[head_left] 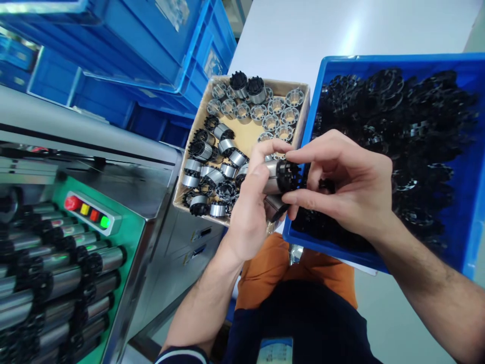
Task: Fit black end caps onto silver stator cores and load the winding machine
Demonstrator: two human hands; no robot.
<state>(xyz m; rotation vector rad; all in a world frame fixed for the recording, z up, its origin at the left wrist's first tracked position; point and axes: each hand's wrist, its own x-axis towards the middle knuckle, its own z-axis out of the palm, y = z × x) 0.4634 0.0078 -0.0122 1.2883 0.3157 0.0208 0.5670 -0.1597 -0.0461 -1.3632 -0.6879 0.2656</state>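
Machine (132, 227) filling left of frame; pale bench (288, 30) spreading across top. Blue bin (379, 56) at right holding heaped black rings (409, 131). Carton (242, 134) at centre: work looking part done, lower-left cores (212, 175) wearing rings, most upper ones showing none. Mid-frame, left hand (248, 212) clamping ringed core (271, 177) in fingers, second core (275, 206) showing beneath; right hand (352, 182) pinching ringed core's toothed end between fingers.

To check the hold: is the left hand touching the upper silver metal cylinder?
Touching: the head view shows the left hand with its thumb against the upper silver metal cylinder.
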